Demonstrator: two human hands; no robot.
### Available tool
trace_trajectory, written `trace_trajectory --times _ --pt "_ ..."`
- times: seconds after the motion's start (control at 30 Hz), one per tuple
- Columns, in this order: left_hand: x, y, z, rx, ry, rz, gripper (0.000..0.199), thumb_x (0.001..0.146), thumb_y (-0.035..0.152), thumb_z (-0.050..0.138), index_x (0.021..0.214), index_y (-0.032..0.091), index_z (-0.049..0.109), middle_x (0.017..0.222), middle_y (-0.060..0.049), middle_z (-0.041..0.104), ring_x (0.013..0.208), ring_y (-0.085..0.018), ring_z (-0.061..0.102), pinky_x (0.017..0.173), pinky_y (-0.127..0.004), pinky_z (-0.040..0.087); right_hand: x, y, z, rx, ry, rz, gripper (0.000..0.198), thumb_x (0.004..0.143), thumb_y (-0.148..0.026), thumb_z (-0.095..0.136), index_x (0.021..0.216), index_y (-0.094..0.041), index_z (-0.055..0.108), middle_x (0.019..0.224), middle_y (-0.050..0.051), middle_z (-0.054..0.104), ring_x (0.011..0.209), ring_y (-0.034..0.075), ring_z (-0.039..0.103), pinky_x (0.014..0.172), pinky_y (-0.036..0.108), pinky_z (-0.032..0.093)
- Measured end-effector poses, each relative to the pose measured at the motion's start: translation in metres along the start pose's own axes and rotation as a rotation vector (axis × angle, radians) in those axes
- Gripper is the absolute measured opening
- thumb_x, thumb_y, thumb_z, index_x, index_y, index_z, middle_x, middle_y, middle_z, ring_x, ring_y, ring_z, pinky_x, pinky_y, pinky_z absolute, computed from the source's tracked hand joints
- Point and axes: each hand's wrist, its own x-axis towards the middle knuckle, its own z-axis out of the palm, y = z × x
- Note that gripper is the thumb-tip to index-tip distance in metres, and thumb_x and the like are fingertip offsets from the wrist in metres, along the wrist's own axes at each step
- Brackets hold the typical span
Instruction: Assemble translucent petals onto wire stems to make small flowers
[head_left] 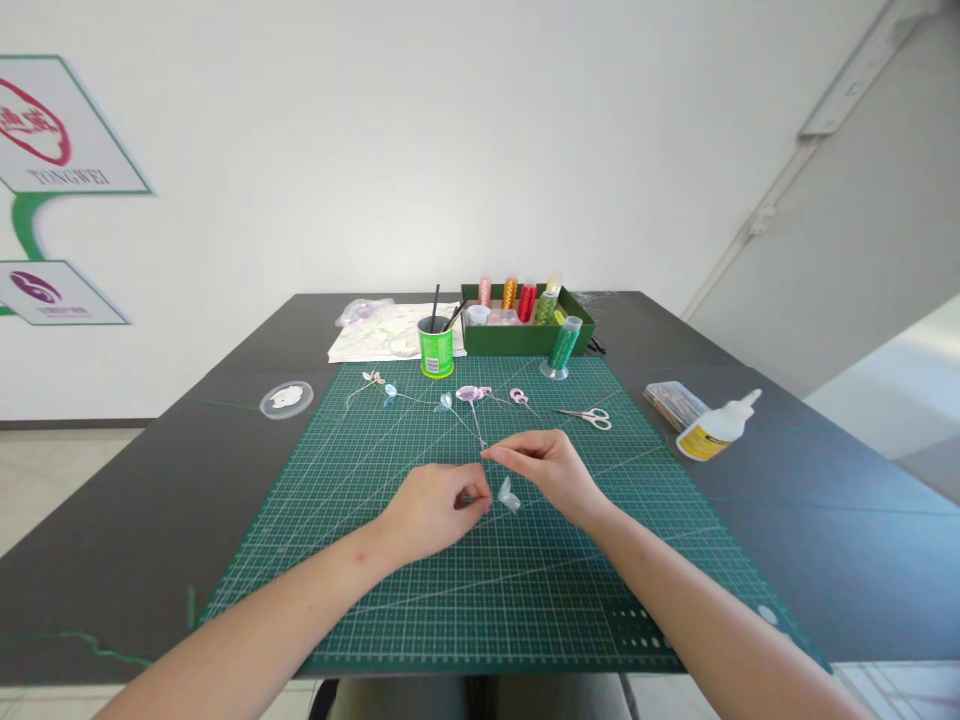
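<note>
Over the middle of the green cutting mat (360,560), my right hand (551,465) pinches the lower end of a thin wire stem (478,428). The stem runs up to a pale purple petal (469,393). My left hand (442,505) is closed just below and to the left, thumb and fingertips pressed together; what they hold, if anything, is too small to make out. A translucent whitish petal piece (508,495) lies between the hands. Light blue petals (445,402) on wire, a blue petal piece (391,393) and a pink looped piece (518,396) lie farther back.
Small scissors (592,417) lie right of the petals. Behind stand a green tin (436,350) with brushes, a green box (502,340) of thread spools and a teal spool (565,345). A glue bottle (716,430) lies at right, a round lid (286,399) at left.
</note>
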Motion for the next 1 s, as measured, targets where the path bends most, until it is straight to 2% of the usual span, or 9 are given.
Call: trace_trajectory --times 0.2,0.57,0.67,0.77,0.9,1.0 --pt "0.000 0.001 0.001 0.076 -0.026 0.088 0.007 0.085 0.017 0.062 0.080 0.023 0.063 0.076 0.007 0.071 0.070 -0.014 0.065 0.068 -0.025 0.042 0.004 0.004 -0.002 -0.057 0.059 0.060 0.026 0.080 -0.043 0.069 0.083 -0.020 0.082 0.083 0.007 0.078 0.080 0.025 0.069 0.070 0.035 0.051" --pt "-0.003 0.002 0.001 -0.066 0.029 0.114 0.003 0.092 0.025 0.058 0.090 0.024 0.058 0.085 0.002 0.077 0.077 -0.020 0.071 0.069 -0.028 0.045 0.010 0.009 -0.005 -0.094 0.042 0.133 0.028 0.080 -0.043 0.067 0.084 -0.018 0.081 0.086 0.007 0.078 0.083 0.025 0.068 0.074 0.035 0.049" --pt "-0.003 0.003 0.000 -0.148 0.039 0.075 0.004 0.097 0.026 0.050 0.094 0.024 0.052 0.087 0.002 0.078 0.077 -0.019 0.073 0.068 -0.028 0.046 0.013 0.017 -0.006 -0.084 0.023 0.136 0.027 0.077 -0.042 0.070 0.078 -0.017 0.080 0.078 0.006 0.077 0.075 0.022 0.065 0.069 0.033 0.047" --pt "-0.001 0.001 -0.002 -0.212 0.089 0.003 0.005 0.098 0.028 0.047 0.096 0.024 0.049 0.087 0.001 0.078 0.080 -0.019 0.074 0.072 -0.029 0.049 0.014 0.024 -0.007 -0.124 -0.032 0.115 0.027 0.077 -0.041 0.068 0.072 -0.017 0.078 0.065 0.003 0.071 0.062 0.017 0.057 0.060 0.029 0.041" --pt "0.004 -0.006 -0.004 -0.324 0.169 -0.093 0.008 0.098 0.032 0.048 0.096 0.024 0.048 0.088 -0.002 0.078 0.082 -0.020 0.075 0.076 -0.032 0.054 0.013 0.025 -0.008 -0.251 -0.092 0.097 0.030 0.083 -0.041 0.063 0.075 -0.017 0.078 0.054 -0.001 0.059 0.051 0.011 0.041 0.051 0.027 0.027" --pt "0.007 -0.012 -0.005 -0.364 0.213 -0.138 0.009 0.097 0.032 0.049 0.095 0.023 0.047 0.087 -0.003 0.078 0.082 -0.021 0.075 0.078 -0.034 0.055 0.012 0.023 -0.008 -0.261 -0.112 0.088 0.031 0.084 -0.042 0.062 0.076 -0.017 0.078 0.054 -0.001 0.057 0.050 0.011 0.038 0.050 0.026 0.026"
